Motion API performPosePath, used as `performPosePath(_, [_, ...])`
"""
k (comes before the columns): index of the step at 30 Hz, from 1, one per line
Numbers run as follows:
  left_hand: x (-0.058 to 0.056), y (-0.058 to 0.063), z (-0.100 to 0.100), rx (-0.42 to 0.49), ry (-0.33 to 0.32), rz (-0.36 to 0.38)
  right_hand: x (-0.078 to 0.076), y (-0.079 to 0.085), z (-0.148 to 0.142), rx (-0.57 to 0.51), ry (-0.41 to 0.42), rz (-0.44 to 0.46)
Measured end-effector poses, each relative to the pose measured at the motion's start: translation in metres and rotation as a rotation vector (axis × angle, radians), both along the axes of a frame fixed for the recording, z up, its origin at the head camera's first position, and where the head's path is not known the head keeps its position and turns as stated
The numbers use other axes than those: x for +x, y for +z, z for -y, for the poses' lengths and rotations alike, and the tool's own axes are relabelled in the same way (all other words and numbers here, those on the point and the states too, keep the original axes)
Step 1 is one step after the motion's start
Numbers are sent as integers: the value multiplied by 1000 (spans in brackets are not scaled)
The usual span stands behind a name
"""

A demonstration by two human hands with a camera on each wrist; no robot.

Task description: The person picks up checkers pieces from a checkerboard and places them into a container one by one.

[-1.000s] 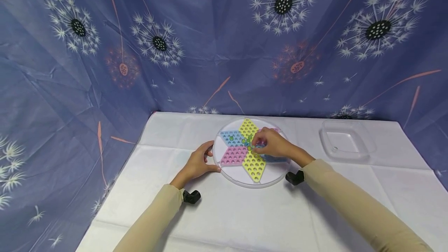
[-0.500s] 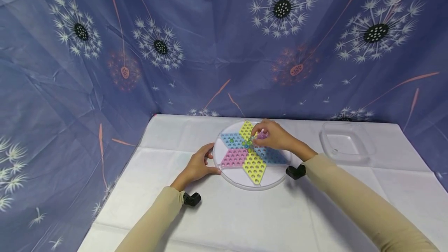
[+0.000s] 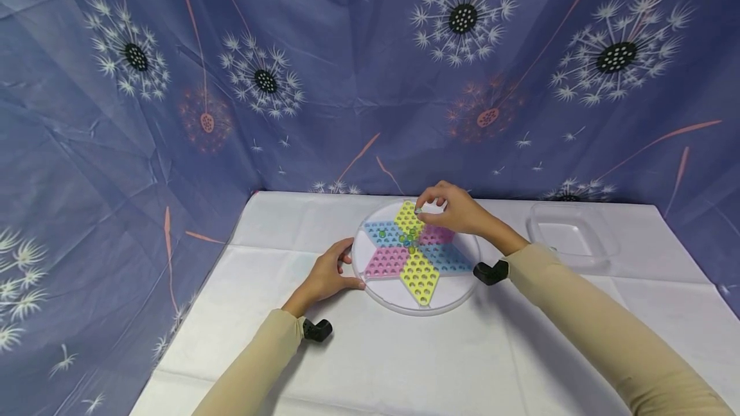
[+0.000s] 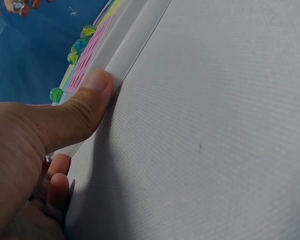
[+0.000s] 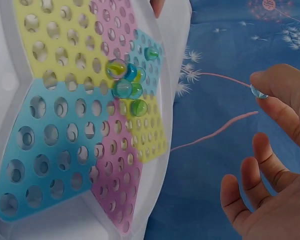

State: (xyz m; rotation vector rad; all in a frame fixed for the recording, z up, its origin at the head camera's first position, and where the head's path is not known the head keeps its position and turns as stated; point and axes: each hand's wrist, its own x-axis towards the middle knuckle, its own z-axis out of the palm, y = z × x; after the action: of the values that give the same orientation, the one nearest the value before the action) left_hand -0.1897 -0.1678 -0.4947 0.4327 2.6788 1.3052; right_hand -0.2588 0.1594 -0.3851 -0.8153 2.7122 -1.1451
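Observation:
A round white Chinese checkers board (image 3: pixel 386 287) with a star of yellow, blue and pink perforated points lies on the table. My left hand (image 3: pixel 324 273) grips its left rim, with the thumb (image 4: pixel 92 92) against the edge and the other fingers partly hidden. Over the far yellow point, my right hand (image 3: pixel 461 212) pinches a clear bluish marble (image 5: pixel 258 92) between thumb and index finger, raised off the board. Its other three fingers curl loosely. Several green, blue and yellow marbles (image 5: pixel 123 89) cluster at the star's centre; a single green marble (image 4: pixel 56 94) sits in the left blue point.
To the right of the board stands a clear plastic container (image 3: pixel 543 246) with a rounded square rim. White cloth (image 3: pixel 393 364) covers the table. Behind and to the left hangs a blue curtain (image 3: pixel 347 82) with dandelion prints.
My right hand has risen from near the star's centre towards the far yellow point, and a marble now shows clearly in its pinch. The left hand stays on the rim.

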Motion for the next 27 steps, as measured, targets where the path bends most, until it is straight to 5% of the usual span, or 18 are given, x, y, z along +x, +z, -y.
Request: performPosePath(27, [1,-1,-2,8,21,6,3,2,-41,-17,-87,-49])
